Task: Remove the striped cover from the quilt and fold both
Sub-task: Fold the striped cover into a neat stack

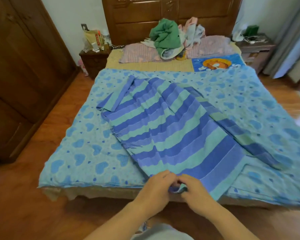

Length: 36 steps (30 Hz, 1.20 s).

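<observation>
The striped cover [171,125], in blue and teal bands, lies folded into a long diagonal strip on top of the quilt [87,149]. The quilt is light blue with darker hearts and is spread flat over the bed. At the bed's near edge my left hand [154,189] and my right hand [196,191] meet at the cover's near corner. Both pinch the bunched corner of the striped fabric between fingers and thumb.
A pile of green and pale clothes [168,38] sits on pink pillows by the wooden headboard [171,13]. A nightstand [93,61] stands at the left and another nightstand [255,49] at the right. A brown wardrobe [24,75] fills the left side. Wooden floor surrounds the bed.
</observation>
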{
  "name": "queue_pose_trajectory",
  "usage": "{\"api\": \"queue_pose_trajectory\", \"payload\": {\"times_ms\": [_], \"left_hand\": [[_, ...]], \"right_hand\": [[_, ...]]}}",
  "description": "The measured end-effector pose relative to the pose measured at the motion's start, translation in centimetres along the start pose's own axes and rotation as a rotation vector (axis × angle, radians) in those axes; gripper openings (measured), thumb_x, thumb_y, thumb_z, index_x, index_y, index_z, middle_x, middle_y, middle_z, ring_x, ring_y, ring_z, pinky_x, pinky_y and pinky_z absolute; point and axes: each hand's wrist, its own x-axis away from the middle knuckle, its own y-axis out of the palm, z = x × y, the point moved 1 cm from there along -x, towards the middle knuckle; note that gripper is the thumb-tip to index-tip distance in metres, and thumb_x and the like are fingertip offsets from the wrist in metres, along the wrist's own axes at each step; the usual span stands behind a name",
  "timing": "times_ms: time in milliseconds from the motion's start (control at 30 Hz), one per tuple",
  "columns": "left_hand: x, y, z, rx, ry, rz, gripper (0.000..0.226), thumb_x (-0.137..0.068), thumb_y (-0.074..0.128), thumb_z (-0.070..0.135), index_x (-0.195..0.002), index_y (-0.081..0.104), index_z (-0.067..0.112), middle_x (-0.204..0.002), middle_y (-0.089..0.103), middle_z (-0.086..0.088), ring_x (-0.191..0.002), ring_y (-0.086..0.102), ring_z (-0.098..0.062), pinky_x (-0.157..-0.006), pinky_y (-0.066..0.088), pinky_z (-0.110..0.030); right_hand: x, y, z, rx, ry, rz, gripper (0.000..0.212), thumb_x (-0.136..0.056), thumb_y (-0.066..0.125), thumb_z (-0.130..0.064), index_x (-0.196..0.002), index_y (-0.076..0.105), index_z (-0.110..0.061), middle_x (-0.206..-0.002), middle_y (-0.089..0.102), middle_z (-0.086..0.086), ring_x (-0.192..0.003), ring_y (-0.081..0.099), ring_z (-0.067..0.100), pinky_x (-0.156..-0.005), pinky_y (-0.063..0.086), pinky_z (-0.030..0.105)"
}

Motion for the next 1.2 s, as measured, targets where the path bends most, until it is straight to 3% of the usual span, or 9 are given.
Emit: {"api": "queue_pose_trajectory", "payload": {"times_ms": [167,367,533,700,800,867,1000,1133,1200], "left_hand": [[-0.6,0.2,-0.4,0.134,-0.058,0.058,0.036,-0.076,0.054,0.009,-0.104,0.052,0.033,-0.101,0.049,0.021,-0.096,0.053,-0.002,-0.087,0.046,-0.021],[-5.4,-1.5,-2.4,-0.007,-0.128,0.135,0.021,-0.084,0.057,0.013,-0.102,0.068,0.019,-0.100,0.065,0.005,-0.097,0.059,-0.017,-0.088,0.048,-0.038],[-8.3,-3.0,-4.3,-0.261,-0.134,0.127,0.008,-0.091,0.059,0.017,-0.086,0.064,0.019,-0.083,0.066,-0.006,-0.086,0.061,-0.034,-0.069,0.039,-0.038],[-8.9,-2.9,-1.2,-0.055,-0.081,0.117,0.021,-0.102,0.051,0.028,-0.084,0.052,0.019,-0.078,0.053,0.004,-0.076,0.051,-0.024,-0.065,0.039,-0.039],[-9.1,-3.8,2.5,0.022,0.066,0.079,0.019,-0.102,0.051,0.029,-0.086,0.051,0.020,-0.078,0.050,0.006,-0.073,0.048,-0.013,-0.065,0.040,-0.034],[-9.1,-4.9,4.9,-0.005,0.164,0.002,0.017,-0.101,0.049,0.032,-0.088,0.053,0.023,-0.079,0.053,0.007,-0.073,0.049,-0.010,-0.064,0.043,-0.034],[-9.7,-6.5,6.5,0.055,0.204,-0.051,0.017,-0.099,0.053,0.022,-0.107,0.067,0.029,-0.099,0.067,0.011,-0.089,0.061,-0.008,-0.076,0.050,-0.031],[-10.2,-8.1,3.1,0.198,0.152,0.013,0.006,-0.092,0.061,0.026,-0.092,0.065,0.031,-0.087,0.063,0.012,-0.082,0.059,-0.007,-0.071,0.048,-0.028],[-10.5,-8.4,-0.2,0.143,0.158,0.009,0.007,-0.091,0.064,0.031,-0.094,0.060,0.035,-0.086,0.058,0.016,-0.081,0.056,-0.004,-0.069,0.047,-0.025]], "right_hand": [[2.2,-3.2,-1.7,0.213,-0.104,0.072,0.057,-0.066,0.047,-0.009,-0.115,0.071,-0.026,-0.095,0.064,-0.007,-0.090,0.059,0.009,-0.084,0.046,0.024],[5.5,-11.2,-7.0,0.253,-0.228,0.430,0.030,-0.082,0.070,0.005,-0.099,0.077,-0.019,-0.086,0.071,-0.019,-0.082,0.065,-0.003,-0.073,0.044,0.011],[9.0,-18.4,-7.6,-0.026,-0.232,1.070,0.016,-0.089,0.057,-0.029,-0.088,0.072,-0.025,-0.084,0.069,-0.022,-0.077,0.060,-0.012,-0.070,0.042,0.005],[9.4,-24.9,-3.4,-0.319,0.081,1.407,0.041,-0.080,0.052,-0.065,-0.090,0.071,-0.030,-0.091,0.065,0.003,-0.086,0.058,0.023,-0.079,0.046,0.045],[7.9,-24.7,-3.4,-0.409,0.019,1.301,0.026,-0.089,0.057,-0.054,-0.077,0.070,-0.035,-0.066,0.057,-0.009,-0.065,0.054,0.012,-0.067,0.047,0.035],[5.9,-22.5,-4.6,-0.318,-0.056,0.973,0.017,-0.086,0.054,-0.037,-0.090,0.070,-0.033,-0.055,0.049,-0.008,-0.046,0.044,0.007,-0.051,0.044,0.027],[1.3,-14.5,-6.2,0.236,-0.004,0.203,0.060,-0.076,0.064,-0.060,-0.133,0.045,-0.057,-0.118,0.060,-0.034,-0.095,0.060,-0.013,-0.077,0.046,0.007],[-1.2,-12.8,-6.4,0.579,0.027,0.190,0.018,-0.089,0.060,-0.024,-0.104,0.067,-0.033,-0.093,0.072,-0.010,-0.085,0.065,0.012,-0.072,0.049,0.035],[-1.2,-14.3,-7.7,0.522,-0.016,0.264,0.033,-0.084,0.058,-0.007,-0.098,0.068,-0.036,-0.088,0.070,-0.018,-0.079,0.064,0.005,-0.070,0.046,0.029]]}}
